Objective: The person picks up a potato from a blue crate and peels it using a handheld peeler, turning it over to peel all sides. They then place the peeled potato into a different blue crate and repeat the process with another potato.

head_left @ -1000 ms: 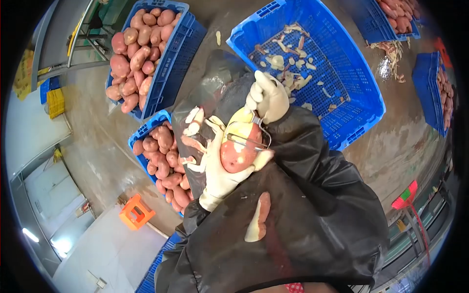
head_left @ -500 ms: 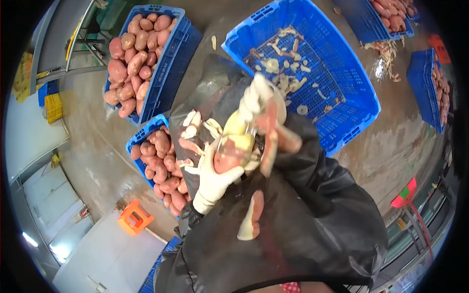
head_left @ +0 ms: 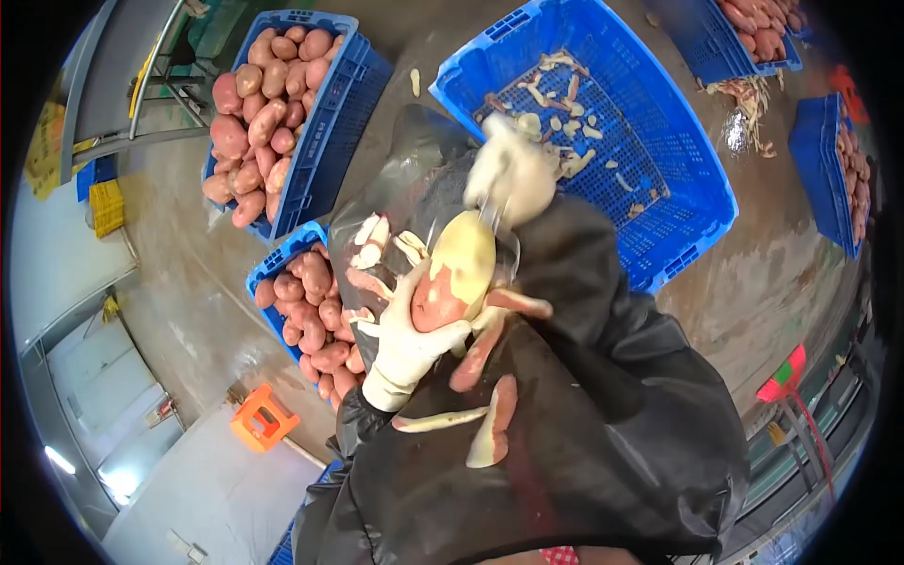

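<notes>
A partly peeled potato (head_left: 463,268), yellow on its upper part and red-skinned below, rests in my left hand (head_left: 407,344), whose white-gloved fingers wrap round its lower end. My right hand (head_left: 511,174), also gloved and blurred, is closed round a peeler (head_left: 490,217) at the potato's upper end; the tool's handle is mostly hidden. Strips of peel (head_left: 493,424) lie on the dark apron (head_left: 603,461) over my lap, some close beside the potato.
Blue crates of red potatoes (head_left: 330,141) (head_left: 280,252) stand at the left. Ahead is a larger blue crate (head_left: 673,141) with peel and pale pieces inside. More crates (head_left: 819,174) stand at the right. An orange stool (head_left: 264,419) is at lower left.
My right hand has moved slightly, with its fingers in a different pose. Peel that hung blurred beside it now lies lower on the apron, and another strip lies there. My left hand keeps its hold.
</notes>
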`<state>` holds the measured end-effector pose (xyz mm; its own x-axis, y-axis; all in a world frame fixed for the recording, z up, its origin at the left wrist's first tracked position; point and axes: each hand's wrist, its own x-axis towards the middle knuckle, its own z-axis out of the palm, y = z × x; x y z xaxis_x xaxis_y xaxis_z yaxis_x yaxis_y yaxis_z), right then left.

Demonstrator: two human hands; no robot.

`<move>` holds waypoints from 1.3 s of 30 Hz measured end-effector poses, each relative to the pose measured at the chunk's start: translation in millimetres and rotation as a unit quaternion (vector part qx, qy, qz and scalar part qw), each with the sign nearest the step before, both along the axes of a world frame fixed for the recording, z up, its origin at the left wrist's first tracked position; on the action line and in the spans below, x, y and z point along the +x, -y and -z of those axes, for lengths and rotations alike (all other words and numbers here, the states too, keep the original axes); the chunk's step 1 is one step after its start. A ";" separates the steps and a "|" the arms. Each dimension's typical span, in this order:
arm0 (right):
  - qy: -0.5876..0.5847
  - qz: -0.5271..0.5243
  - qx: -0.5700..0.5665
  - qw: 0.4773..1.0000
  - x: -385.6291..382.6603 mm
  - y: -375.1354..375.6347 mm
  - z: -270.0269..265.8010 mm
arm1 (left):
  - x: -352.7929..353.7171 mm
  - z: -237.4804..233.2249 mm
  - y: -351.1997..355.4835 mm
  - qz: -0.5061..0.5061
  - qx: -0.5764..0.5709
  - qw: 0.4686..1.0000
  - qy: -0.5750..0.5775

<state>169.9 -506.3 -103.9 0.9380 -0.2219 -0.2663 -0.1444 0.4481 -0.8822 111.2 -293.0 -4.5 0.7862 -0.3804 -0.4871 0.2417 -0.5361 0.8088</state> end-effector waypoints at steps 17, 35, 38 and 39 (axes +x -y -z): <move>-0.033 0.121 0.469 0.874 5.5 38.2 60.8 | 1.6 55.1 -12.6 0.111 -0.017 0.972 0.208; -0.066 0.102 0.320 0.940 15.4 15.1 39.8 | 24.2 59.2 -29.6 0.239 -0.076 0.951 0.182; 0.026 0.097 0.529 0.842 6.9 38.6 18.8 | 11.2 52.1 -20.3 0.090 -0.203 0.974 0.055; 0.124 0.007 0.623 0.772 -4.0 28.9 8.4 | 1.8 42.0 -13.3 0.045 -0.244 0.969 -0.012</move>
<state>165.9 -535.2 -112.3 0.9942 0.0521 -0.0940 -0.0286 0.9714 0.2358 113.0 -279.7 -46.5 0.7296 -0.6368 -0.2493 0.2328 -0.1115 0.9661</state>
